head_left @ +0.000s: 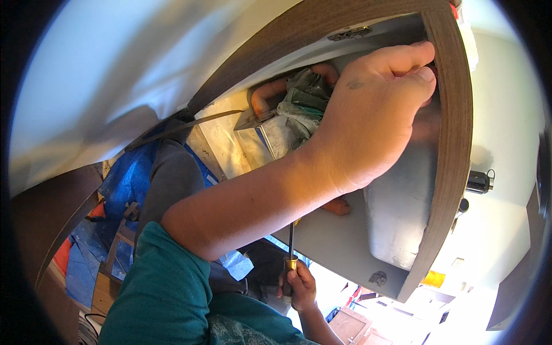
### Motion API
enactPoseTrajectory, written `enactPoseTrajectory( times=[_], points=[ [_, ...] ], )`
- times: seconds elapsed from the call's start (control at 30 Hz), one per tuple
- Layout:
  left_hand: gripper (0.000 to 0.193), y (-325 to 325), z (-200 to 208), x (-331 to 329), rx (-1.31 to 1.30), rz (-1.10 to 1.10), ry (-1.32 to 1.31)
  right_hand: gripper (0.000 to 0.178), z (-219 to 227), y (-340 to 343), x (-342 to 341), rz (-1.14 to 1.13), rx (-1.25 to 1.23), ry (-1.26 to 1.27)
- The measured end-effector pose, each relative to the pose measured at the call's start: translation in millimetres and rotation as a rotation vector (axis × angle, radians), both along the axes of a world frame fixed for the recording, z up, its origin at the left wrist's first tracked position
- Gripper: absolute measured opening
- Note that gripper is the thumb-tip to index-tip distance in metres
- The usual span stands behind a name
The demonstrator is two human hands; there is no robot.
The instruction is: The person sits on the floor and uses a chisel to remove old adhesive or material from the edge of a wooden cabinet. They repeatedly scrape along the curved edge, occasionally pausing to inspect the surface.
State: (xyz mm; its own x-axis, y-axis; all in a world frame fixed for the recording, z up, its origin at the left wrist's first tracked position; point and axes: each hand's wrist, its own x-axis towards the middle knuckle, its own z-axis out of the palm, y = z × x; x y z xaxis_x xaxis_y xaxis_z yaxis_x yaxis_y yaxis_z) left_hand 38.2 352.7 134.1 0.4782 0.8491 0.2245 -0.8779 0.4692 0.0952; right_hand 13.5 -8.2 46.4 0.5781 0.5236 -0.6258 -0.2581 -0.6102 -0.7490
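Note:
My left hand [374, 109] is raised at the upper right, its fingers curled closed against the inner edge of a brown wooden cabinet frame [454, 144]. A speck of red shows by its fingertips, but what they hold is hidden. Lower down, in the middle, my right hand [300, 286] is wrapped round the handle of a screwdriver [291, 263]. This has a gold collar and a long dark shaft pointing up, and my left forearm hides its upper end. Dark metal hinge plates sit at the cabinet's top [349, 34] and lower corner [378, 279].
Within the cabinet are orange pipes [265, 95], a grey-green cloth [307, 95], a metal box [276, 137] and a pale basin [397, 224]. A blue tarp [123, 181] lies at left by my legs. Beyond the frame stands a black bottle [478, 181].

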Motion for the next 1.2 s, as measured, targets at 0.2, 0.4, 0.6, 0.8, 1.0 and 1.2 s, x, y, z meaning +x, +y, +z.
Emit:
enactPoseTrajectory(
  times=[0.2, 0.4, 0.6, 0.8, 1.0, 1.2],
  points=[
    [0.031, -4.2, 2.0, 0.0, -0.062, -0.063, 0.027, 0.036, -0.8, 2.5, 2.7, 0.021, -0.002, -0.002],
    [0.032, -8.5, -3.5, 2.0, 0.042, -0.064, 0.133, 0.035, -0.7, 6.8, 0.2, 0.003, -0.005, 0.02],
    [0.055, -2.7, -6.9, 3.8, 0.134, 0.03, 0.022, 0.043, 1.2, 9.1, -0.7, -0.049, 0.014, 0.091],
    [0.065, 19.7, 17.3, -41.6, 0.057, -0.19, -0.019, 0.045, -7.2, -2.8, 1.5, -0.088, 0.043, 0.129],
    [0.059, 12.3, -1.4, -8.1, 0.069, -0.078, -0.14, 0.044, -6.3, -1.4, 1.1, -0.084, 0.001, 0.13],
    [0.035, 5.2, -11.0, 4.4, 0.078, 0.036, 0.1, 0.041, -3.6, 2.2, 2.6, -0.079, -0.025, 0.135]
  ],
)
